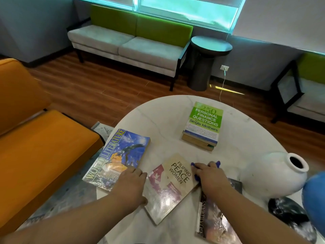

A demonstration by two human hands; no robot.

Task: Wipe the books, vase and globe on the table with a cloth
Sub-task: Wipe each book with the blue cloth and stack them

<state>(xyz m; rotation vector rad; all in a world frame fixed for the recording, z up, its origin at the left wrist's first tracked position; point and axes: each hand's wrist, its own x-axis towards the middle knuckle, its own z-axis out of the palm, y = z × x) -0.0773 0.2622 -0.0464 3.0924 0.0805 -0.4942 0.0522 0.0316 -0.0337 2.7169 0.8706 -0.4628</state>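
Observation:
A tan "Filipino Peace Women" book point(168, 187) lies in the middle of the white round table point(158, 117). My left hand point(131, 184) presses flat on its left edge. My right hand point(210, 178) holds a blue cloth point(217, 164) against the book's right edge. The blue "World Literature" book point(117, 157) lies to the left. A dark "Guardians" book point(213, 219) lies under my right forearm. A stack topped by a green finance book point(204, 120) sits at the far side. The white vase point(274, 171) lies tilted at the right, beside the blue globe point(314, 196).
An orange sofa point(35, 147) stands close on the left. A grey and green bench point(130, 43) and a dark round side table point(210, 55) stand beyond on the wooden floor. A dark marbled base point(288, 213) sits under the globe.

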